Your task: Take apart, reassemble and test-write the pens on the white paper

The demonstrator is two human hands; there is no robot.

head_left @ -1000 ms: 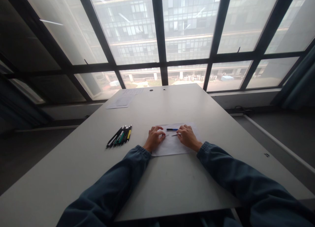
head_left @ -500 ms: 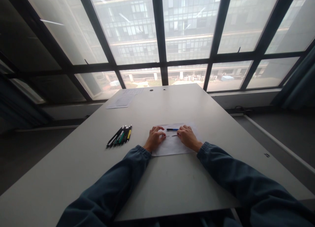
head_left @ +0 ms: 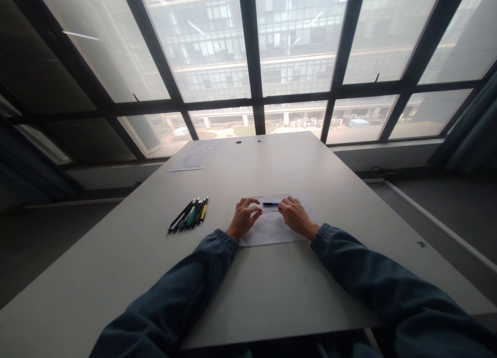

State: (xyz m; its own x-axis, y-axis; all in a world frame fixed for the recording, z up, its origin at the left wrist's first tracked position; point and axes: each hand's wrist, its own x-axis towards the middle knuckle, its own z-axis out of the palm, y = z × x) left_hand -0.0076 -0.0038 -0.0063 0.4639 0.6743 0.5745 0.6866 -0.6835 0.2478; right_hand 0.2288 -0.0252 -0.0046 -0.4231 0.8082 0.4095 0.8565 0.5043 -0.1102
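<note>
The gap between two slim pieces narrows: the dark piece [head_left: 274, 211] in the right hand [head_left: 295, 216] now lies farther left, appearing to meet the pale piece [head_left: 265, 212] at the left hand [head_left: 244, 218].

My left grip [head_left: 243, 218] and right grip [head_left: 294, 214] pinch thin pieces [head_left: 273, 211] over white paper [head_left: 272, 233]; grouped pens [head_left: 190, 215] lie leftward on the worktop [head_left: 248, 280].

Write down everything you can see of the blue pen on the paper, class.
The blue pen is slim and straight, black at its left end and blue further right; it looks like plastic. It appears to lie flat, crosswise, on the white paper, nearer the sheet's far edge. The right hand hides its right end, so its full length and any contact there cannot be told. A small gap parts its left end from the left hand.
</note>
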